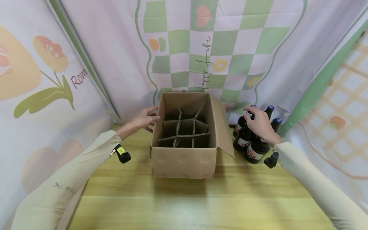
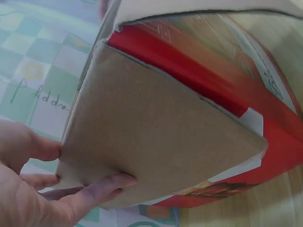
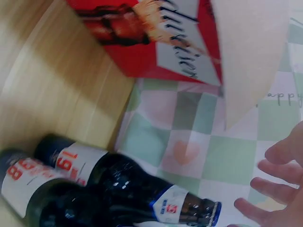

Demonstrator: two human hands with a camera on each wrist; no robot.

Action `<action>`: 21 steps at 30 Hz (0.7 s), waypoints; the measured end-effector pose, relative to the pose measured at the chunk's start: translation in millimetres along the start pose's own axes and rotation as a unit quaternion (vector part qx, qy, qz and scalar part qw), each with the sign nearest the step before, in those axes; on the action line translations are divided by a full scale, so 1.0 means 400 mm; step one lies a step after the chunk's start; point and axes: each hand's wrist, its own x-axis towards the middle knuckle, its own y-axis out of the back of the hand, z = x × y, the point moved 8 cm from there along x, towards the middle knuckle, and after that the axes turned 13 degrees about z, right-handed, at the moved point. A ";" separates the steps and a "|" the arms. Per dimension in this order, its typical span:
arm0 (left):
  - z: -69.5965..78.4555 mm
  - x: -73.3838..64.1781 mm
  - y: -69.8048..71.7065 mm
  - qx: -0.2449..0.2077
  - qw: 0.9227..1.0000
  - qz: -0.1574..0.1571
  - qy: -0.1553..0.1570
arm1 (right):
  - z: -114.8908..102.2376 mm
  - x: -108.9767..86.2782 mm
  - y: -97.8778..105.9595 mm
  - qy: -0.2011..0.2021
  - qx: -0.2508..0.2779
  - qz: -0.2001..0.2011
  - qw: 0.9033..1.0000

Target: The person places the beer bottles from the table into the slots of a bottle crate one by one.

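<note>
While the carton [image 1: 184, 163] opens upward, bottles [image 1: 255, 152] stand upright.

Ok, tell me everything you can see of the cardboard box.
The cardboard box stands open-topped on the wooden table, its visible brown flaps folded outward. Its outside is mostly red where seen, with a printed bottle and script lettering. Inside, corrugated dividers form compartments that look empty. The left hand touches its left flap.

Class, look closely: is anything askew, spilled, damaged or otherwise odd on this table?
Yes, mildly: the cardboard divider inside the open carton sits askew. Its strips slant and one bends near the right-hand wall instead of running square. Otherwise, the beer bottles stand upright and no spill shows on the wooden table.
</note>
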 end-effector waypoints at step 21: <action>-0.039 -0.004 -0.002 -0.104 0.994 -0.014 0.023 | 0.118 -0.066 -0.064 -0.074 -0.072 0.010 0.995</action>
